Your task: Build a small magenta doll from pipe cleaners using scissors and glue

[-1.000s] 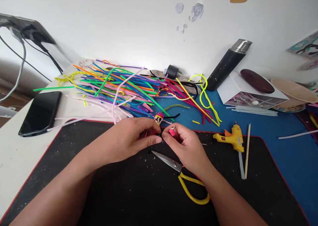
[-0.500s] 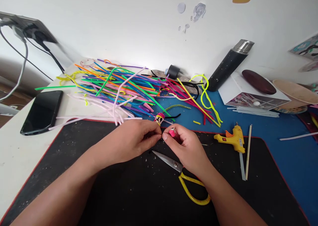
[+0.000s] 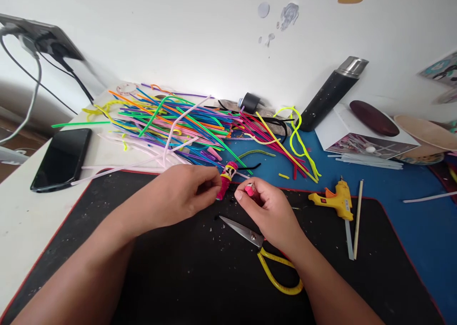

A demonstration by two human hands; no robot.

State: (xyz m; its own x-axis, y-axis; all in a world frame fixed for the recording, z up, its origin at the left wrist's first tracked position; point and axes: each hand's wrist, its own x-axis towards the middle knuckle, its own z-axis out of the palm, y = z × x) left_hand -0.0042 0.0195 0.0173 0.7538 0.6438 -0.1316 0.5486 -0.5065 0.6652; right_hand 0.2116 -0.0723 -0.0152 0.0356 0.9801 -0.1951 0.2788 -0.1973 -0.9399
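Observation:
My left hand (image 3: pixel 185 191) is closed in a pinch, its fingertips beside a small pink-and-yellow figure (image 3: pixel 225 178) with a black-and-white pattern. What those fingers hold, if anything, is hidden. Just right of the figure, my right hand (image 3: pixel 267 206) is closed around a small pink-tipped piece (image 3: pixel 249 190), most of it covered by the fingers. Below, scissors (image 3: pixel 246 234) with yellow handles lie on the black mat (image 3: pixel 171 277), partly behind my right hand and forearm.
Many coloured pipe cleaners (image 3: pixel 171 120) are heaped at the back. A yellow glue gun (image 3: pixel 341 199) and a thin stick (image 3: pixel 358 220) lie on the right. A phone (image 3: pixel 62 158) rests at the left. A black flask (image 3: pixel 330 96) leans by a white box (image 3: pixel 342 130).
My left hand has drawn left, away from my right fingertips, so more of the pink figure shows. My right hand has stayed nearly in place with the pink-tipped piece.

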